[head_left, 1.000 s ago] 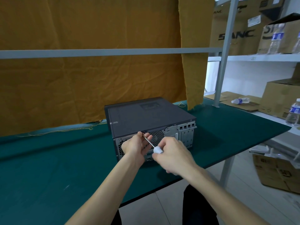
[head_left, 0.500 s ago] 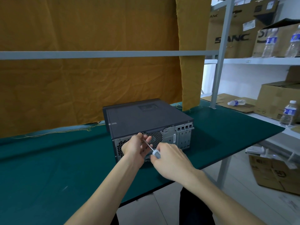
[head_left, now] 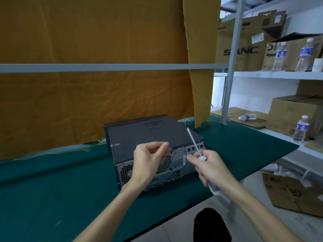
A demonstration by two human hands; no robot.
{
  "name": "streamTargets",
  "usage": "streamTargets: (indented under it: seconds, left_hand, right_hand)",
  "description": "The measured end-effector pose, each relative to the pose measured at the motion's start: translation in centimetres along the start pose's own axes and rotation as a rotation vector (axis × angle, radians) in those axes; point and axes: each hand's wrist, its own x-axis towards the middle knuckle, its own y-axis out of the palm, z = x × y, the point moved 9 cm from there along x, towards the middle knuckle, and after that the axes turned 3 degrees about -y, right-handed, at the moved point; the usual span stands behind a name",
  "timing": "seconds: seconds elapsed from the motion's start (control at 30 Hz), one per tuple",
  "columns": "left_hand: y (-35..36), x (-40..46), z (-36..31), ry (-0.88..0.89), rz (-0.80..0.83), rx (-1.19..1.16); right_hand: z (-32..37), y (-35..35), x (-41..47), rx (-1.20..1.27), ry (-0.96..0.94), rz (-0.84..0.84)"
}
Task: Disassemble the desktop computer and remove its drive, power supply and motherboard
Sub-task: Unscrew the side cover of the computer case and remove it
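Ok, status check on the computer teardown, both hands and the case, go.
Right hand grips screwdriver, tip up. Left hand pinched, contents unclear. Computer lid on. Nothing blocking.

two bare forearms, no sleeves in view, left hand [head_left: 148,163], right hand [head_left: 209,169], dark trousers [head_left: 211,226]

You face an orange cloth [head_left: 90,95]; boxes [head_left: 244,49] and water bottles [head_left: 301,130] fill the shelves [head_left: 272,75] to your right.

Single head-worn wide-angle view, looking forward and down over a green-covered table [head_left: 52,198], close above both hands; beyond the fingertips, a dark grey metal desktop computer case [head_left: 148,135], then an ochre cloth backdrop [head_left: 96,32].
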Motion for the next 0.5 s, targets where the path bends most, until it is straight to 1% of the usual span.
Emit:
streamTargets:
  seconds: [0.03,0.1,0.17,0.23,0.3,0.37,0.43,0.5]
  left_hand:
    - [0.7,0.4,-0.7,0.105,0.034,0.16]
    - [2.2,1.2,-2.0,0.3,0.069,0.396]
    - [3.7,2.0,-3.2,0.466,0.11,0.512]
    - [4.9,3.2,-3.8,0.558,0.124,0.567]
    - [5.9,4.7,-3.7,0.608,0.112,0.626]
    - [7.6,6.6,-3.2,0.632,0.14,0.666]
    - [9.6,9.6,-2.0,0.569,0.208,0.672]
    - [11.2,13.6,0.1,0.426,0.268,0.706]
  right_hand:
    - [0.6,0.0,1.0,0.171,0.007,-0.009]
    - [1.9,0.1,2.8,0.295,-0.003,-0.04]
    - [2.9,0.2,4.5,0.269,-0.028,-0.08]
    - [3.0,-0.5,6.2,0.178,-0.058,-0.124]
    - [2.7,-1.5,8.2,0.132,-0.076,-0.136]
    - [2.1,-2.6,10.1,0.102,-0.104,-0.143]
    - [1.5,-3.9,12.3,0.017,-0.148,-0.176]
    - [0.0,-6.0,15.6,-0.012,-0.133,-0.228]
